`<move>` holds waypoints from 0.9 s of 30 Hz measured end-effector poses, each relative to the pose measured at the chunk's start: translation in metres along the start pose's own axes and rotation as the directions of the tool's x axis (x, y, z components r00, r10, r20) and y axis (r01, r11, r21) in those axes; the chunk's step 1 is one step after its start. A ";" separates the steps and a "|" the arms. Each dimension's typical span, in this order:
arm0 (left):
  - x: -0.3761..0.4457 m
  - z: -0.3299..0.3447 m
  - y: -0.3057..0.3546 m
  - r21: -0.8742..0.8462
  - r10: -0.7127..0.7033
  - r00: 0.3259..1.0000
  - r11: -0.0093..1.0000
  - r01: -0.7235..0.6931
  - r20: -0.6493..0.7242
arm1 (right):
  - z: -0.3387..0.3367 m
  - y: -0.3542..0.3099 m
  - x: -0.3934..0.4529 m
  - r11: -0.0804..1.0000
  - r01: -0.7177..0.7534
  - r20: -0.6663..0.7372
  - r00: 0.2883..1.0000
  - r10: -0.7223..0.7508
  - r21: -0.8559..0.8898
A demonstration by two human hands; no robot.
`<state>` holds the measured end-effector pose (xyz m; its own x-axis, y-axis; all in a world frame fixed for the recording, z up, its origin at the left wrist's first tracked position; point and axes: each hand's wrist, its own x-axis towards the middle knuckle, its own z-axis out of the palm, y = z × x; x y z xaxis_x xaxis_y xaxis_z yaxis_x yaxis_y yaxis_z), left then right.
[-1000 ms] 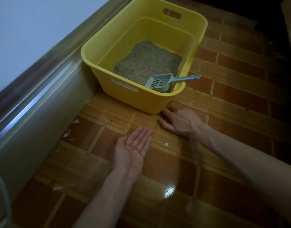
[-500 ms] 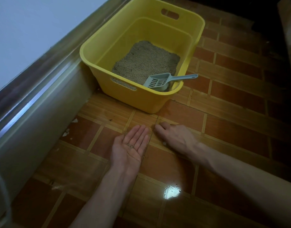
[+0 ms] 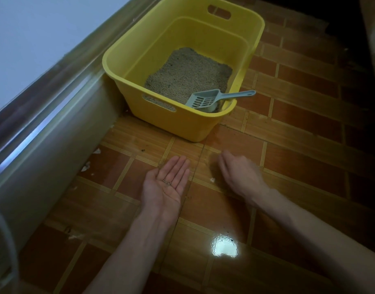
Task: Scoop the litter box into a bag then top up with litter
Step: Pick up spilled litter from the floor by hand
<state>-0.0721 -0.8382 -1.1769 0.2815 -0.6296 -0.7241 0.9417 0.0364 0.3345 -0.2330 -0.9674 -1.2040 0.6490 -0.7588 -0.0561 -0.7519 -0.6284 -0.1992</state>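
Since the earlier frame, the right hand [image 3: 239,177] has slid back from the floor by the yellow box [image 3: 140,66] and now sits a little apart from the left hand [image 3: 165,185]. It is blurred, so whether its fingers touch the tiles is hard to tell; they look loosely bent and hold nothing. Both forearms run off the bottom edge. The top right corner of the head view is too dark to read.

The left hand lies palm up just above the floor [image 3: 298,128], fingers straight and together, with a few small grains [image 3: 167,182] resting at the base of the fingers.

Beyond both hands, the box stands against the metal rail [image 3: 46,115] along the wall. Litter [image 3: 188,75] covers its bottom. A grey scoop [image 3: 205,100] lies inside at the near right corner, its handle resting over the rim and pointing right. White scraps [image 3: 86,166] lie beside the rail, and one more [image 3: 212,179] sits between the hands.
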 end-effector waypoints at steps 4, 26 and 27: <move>-0.001 0.000 0.003 -0.009 0.007 1.000 1.000 -0.007 0.000 | 0.009 0.017 -0.019 0.984 -0.171 -0.072 0.983 0.168 -0.044; 0.000 -0.005 0.004 -0.005 0.018 1.000 1.000 -0.018 -0.002 | 0.007 0.001 -0.006 0.991 -0.132 -0.027 0.991 0.132 0.003; 0.000 -0.004 0.003 -0.003 0.017 1.000 1.000 -0.017 -0.001 | 0.006 -0.001 -0.009 0.992 -0.106 0.001 0.994 0.107 -0.067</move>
<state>-0.0682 -0.8352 -1.1787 0.2975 -0.6280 -0.7191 0.9373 0.0491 0.3449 -0.2375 -0.9587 -1.2089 0.5651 -0.8213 -0.0779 -0.8228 -0.5542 -0.1259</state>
